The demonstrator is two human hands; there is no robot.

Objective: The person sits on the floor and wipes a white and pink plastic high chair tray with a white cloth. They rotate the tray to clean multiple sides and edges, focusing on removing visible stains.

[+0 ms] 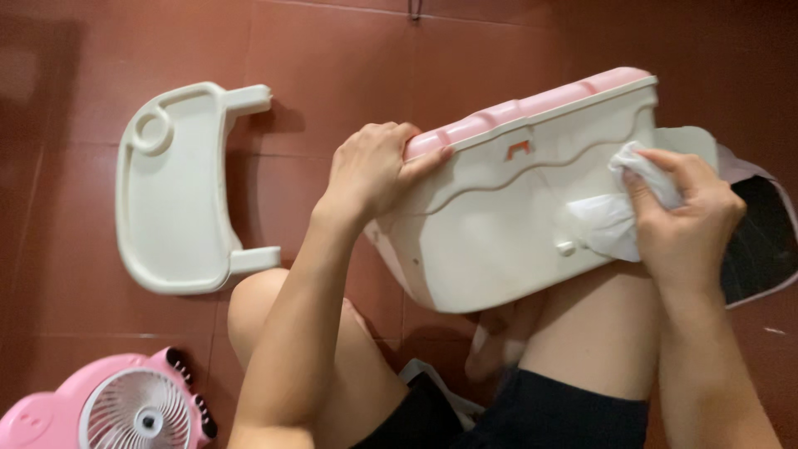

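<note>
A cream and pink plastic seat part [490, 224] rests tilted on my bare legs. My left hand [370, 170] grips its upper left corner by the pink rim. My right hand [686, 220] presses a crumpled white wipe [611, 220] against the cream side, near a small round peg. The wipe's far end sticks out above my fingers.
A cream plastic tray [174, 191] with a round cup recess lies flat on the red-brown tiled floor [332, 66] to the left. A pink small fan [116, 407] sits at the bottom left. A dark bag-like object [761, 241] lies at the right edge.
</note>
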